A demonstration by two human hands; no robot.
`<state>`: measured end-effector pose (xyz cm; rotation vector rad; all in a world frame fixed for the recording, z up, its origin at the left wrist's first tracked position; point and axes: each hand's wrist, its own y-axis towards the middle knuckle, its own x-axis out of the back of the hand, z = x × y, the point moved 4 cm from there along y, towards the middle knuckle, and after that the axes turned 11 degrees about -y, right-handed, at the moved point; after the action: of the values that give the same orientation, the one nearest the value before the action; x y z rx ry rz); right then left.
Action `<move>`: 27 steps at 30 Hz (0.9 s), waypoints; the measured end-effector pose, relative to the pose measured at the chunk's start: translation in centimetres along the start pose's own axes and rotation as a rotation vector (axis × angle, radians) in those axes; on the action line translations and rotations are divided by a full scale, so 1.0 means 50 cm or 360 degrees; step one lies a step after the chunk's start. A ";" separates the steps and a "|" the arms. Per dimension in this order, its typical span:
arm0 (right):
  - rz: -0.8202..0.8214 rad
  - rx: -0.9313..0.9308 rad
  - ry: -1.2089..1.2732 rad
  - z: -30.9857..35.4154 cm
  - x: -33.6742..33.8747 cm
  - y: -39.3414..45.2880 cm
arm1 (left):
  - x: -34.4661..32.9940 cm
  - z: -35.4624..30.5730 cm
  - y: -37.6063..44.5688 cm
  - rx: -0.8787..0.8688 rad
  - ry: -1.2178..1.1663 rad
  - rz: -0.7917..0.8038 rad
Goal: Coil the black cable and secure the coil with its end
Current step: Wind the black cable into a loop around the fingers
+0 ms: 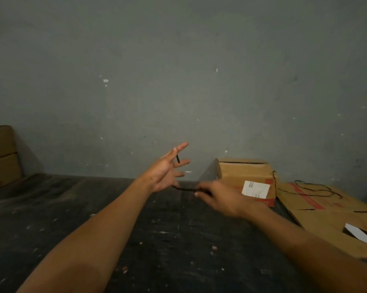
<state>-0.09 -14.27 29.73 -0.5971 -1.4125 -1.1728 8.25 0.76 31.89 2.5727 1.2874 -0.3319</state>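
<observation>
I see a matt black cable, brown cardboard boxes with a white paper label, and a rough, scuffed dark floor.

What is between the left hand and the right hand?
A short stretch of the black cable spans from the left hand to the right hand, in the head view.

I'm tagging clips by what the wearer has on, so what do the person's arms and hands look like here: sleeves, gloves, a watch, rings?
Both forearms are bare up to the bottom edge of the picture, with no sleeve showing. The left hand and right hand are ungloved. No watch, bracelet or ring shows on either wrist or on the fingers, though the picture is dim and slightly blurred.
</observation>
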 end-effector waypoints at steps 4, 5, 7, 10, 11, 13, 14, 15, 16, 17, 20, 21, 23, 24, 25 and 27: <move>-0.0187 0.0061 -0.0432 0.033 0.099 0.020 | 0.025 0.034 -0.025 0.0105 0.0125 0.0004; -0.0207 0.0064 -0.0502 0.039 0.119 0.028 | 0.024 0.041 -0.030 0.0107 0.0162 0.0014; -0.0247 0.0065 -0.0595 0.048 0.155 0.045 | 0.020 0.051 -0.034 0.0069 0.0201 0.0011; -0.0345 0.0045 -0.0665 0.053 0.189 0.069 | 0.009 0.053 -0.042 0.0082 0.0250 0.0061; -0.0383 0.0035 -0.0672 0.052 0.197 0.076 | 0.004 0.053 -0.044 0.0093 0.0294 0.0100; -0.0457 0.0014 -0.0671 0.046 0.208 0.086 | -0.004 0.049 -0.047 0.0124 0.0324 0.0177; -0.0486 0.0000 -0.0659 0.041 0.212 0.090 | -0.007 0.047 -0.048 0.0152 0.0333 0.0212; -0.0504 -0.0018 -0.0645 0.034 0.216 0.095 | -0.010 0.048 -0.049 0.0191 0.0352 0.0244; -0.0513 -0.0037 -0.0638 0.028 0.219 0.098 | -0.011 0.049 -0.049 0.0236 0.0378 0.0282; -0.0515 -0.0058 -0.0642 0.021 0.221 0.101 | -0.014 0.050 -0.048 0.0280 0.0404 0.0338; -0.0460 -0.0127 -0.0603 -0.005 0.224 0.110 | -0.030 0.047 -0.044 0.0394 0.0370 0.0587; -0.0421 -0.0140 -0.0542 -0.016 0.222 0.112 | -0.036 0.045 -0.045 0.0429 0.0330 0.0680; -0.0365 -0.0151 -0.0353 -0.037 0.216 0.116 | -0.048 0.039 -0.050 0.0479 0.0257 0.0853; -0.0368 -0.0166 -0.0250 -0.048 0.213 0.115 | -0.051 0.036 -0.053 0.0496 0.0218 0.0928; -0.0390 -0.0190 -0.0161 -0.060 0.208 0.113 | -0.054 0.033 -0.055 0.0505 0.0171 0.0999; -0.0439 -0.0243 -0.0043 -0.083 0.186 0.102 | -0.060 0.024 -0.060 0.0506 0.0047 0.1120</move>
<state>4.11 -18.52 39.45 -0.5362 -1.4696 -1.5069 3.95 -0.14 31.35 3.0877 0.2815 -0.3715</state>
